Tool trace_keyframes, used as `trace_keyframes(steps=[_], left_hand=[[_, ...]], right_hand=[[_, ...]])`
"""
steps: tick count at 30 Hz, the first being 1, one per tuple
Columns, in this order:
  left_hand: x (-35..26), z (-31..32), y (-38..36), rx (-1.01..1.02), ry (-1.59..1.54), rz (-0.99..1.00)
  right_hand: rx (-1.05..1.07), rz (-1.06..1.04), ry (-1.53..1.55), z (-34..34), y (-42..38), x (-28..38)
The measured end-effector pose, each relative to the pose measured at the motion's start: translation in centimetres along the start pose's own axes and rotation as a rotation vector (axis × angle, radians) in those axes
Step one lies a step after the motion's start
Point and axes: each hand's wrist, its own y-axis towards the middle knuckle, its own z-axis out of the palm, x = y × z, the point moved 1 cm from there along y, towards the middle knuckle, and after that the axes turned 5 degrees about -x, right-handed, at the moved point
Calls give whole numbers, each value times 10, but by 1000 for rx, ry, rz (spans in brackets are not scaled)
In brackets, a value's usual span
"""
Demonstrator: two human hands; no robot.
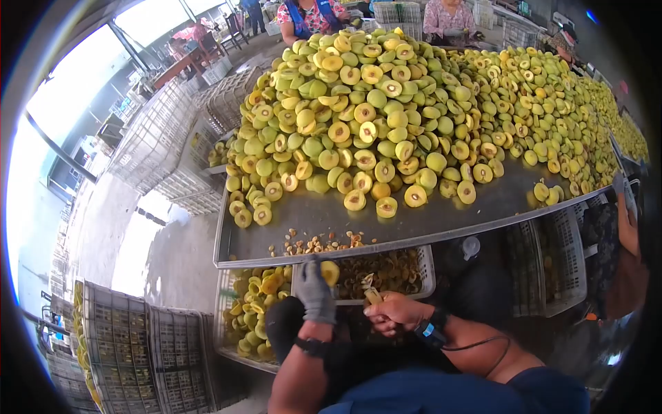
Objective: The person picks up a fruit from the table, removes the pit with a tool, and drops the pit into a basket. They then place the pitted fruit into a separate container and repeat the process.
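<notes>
My left hand [316, 293], in a grey glove, holds a yellow fruit half [329, 273] near the metal table's front edge. My right hand [396, 314] is bare and wrapped round the pale handle of a small pitting tool [373, 294], whose metal tip points up and away from me. Just beyond the left hand lie several loose pits [314, 245]. A big heap of halved green-yellow stone fruit [365, 131], apricot- or plum-like, covers the table [296, 214]; many halves still show brown pits. Below sit a basket of pitted halves [255, 303] and a white crate rim [429, 269] around brownish scraps.
Stacked plastic crates [121, 338] stand at lower left, with more crates [158, 152] beyond the table's left end. Another crate [569, 262] is under the table at right. Co-workers [314, 17] sit across the heap, and a person's arm [627, 231] shows at far right.
</notes>
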Motion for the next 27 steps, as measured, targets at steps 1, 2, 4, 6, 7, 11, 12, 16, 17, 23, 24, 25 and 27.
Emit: trace_keyframes(steps=[1,2,4,6,7,11,12,16,17,23,24,25,27], left_hand=[[-16,-11,7,-13,30,78],[-39,-21,12,-55,157,203],[-45,-70,57,-132,278,370],[-81,-97,82,-172,645,387],[-95,-102,90,-174,891,502],[-125,-47,123,-130,1058,580],[-136,-17,128,-46,945,407],[-94,63,219,207,1138,921],[-83,76,238,259,1181,925],[-50,116,286,512,1679,709],[-66,116,268,533,1634,706],[-61,106,272,521,1558,701],[-49,74,270,487,1404,683]], right_hand=[[-161,30,-12,-10,11,-8],[-320,58,-19,-26,32,-22],[-537,132,-94,-30,36,-23],[-419,60,40,-39,44,-23],[-361,31,108,-43,48,-26],[-394,-63,43,-33,47,-15],[-371,-57,19,-28,46,-13],[-321,-66,-32,-19,50,-3],[-319,-76,-31,-17,52,-3],[-288,-137,-114,-8,49,13],[-296,-155,-153,-5,46,17],[-302,-173,-192,-2,44,21],[-308,-203,-220,3,41,26]])
